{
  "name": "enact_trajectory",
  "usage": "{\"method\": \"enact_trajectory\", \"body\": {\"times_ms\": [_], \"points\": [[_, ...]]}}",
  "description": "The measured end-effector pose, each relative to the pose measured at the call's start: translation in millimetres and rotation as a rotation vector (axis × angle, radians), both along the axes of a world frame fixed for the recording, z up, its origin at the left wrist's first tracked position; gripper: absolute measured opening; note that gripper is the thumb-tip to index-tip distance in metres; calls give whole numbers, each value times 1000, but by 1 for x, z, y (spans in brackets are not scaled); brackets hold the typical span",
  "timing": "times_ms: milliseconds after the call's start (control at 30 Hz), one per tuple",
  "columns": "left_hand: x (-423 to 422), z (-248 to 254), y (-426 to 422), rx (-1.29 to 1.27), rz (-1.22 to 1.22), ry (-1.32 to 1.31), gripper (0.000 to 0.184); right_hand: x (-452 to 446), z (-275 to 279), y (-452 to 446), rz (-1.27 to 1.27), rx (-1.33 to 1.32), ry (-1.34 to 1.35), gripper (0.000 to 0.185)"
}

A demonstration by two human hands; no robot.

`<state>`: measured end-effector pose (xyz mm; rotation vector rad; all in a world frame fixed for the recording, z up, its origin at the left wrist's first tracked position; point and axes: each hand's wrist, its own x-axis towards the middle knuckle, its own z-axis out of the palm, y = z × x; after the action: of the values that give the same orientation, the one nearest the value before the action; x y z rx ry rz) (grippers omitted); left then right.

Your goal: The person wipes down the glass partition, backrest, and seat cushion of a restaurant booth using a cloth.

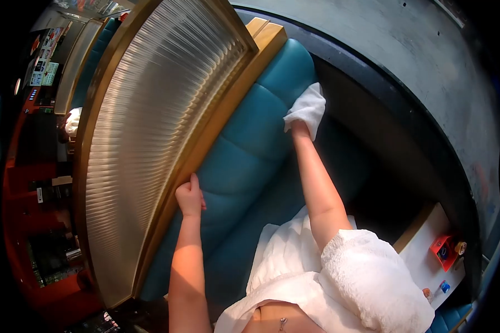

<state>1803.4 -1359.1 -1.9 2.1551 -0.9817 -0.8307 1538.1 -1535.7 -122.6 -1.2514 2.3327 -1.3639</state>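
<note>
A white cloth covers most of my right hand, which presses it against the outer end of a teal padded seat back. My fingers are hidden under the cloth. Lower down, my left hand rests where the seat back meets a wooden ledge. Its fingers are curled and the thumb lies along the wood. Above this ledge stands a ribbed translucent panel in a wooden frame.
A white-topped table stands at the lower right, with a red holder and small items on it. Dark space lies between the seat and the grey wall. Beyond the panel are another booth and red furnishings.
</note>
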Motion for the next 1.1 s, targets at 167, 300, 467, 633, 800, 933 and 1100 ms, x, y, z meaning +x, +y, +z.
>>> {"method": "enact_trajectory", "body": {"times_ms": [167, 300, 467, 633, 800, 933, 1100], "points": [[-3, 2, -3, 24, 39, -6, 57, 17, 13, -43, 46, -184, 286, 51], [-3, 2, -2, 39, 64, -14, 57, 8, -7, -40, 66, -373, -156, 56], [-1, 2, -2, 64, 76, -40, 57, -13, -120, -48, 47, -488, -584, 39], [0, -1, -4, 55, 76, -53, 58, -64, -215, -65, 443, -677, 61, 22], [-2, 4, -5, 51, 95, -83, 58, -86, -274, -64, 1530, -879, -169, 17], [-2, 2, -4, 28, 41, -107, 58, -93, -355, -37, 1453, -853, -146, 22], [-3, 4, -8, 32, 59, -55, 58, -8, -297, 14, 381, -328, -251, 27]]}}
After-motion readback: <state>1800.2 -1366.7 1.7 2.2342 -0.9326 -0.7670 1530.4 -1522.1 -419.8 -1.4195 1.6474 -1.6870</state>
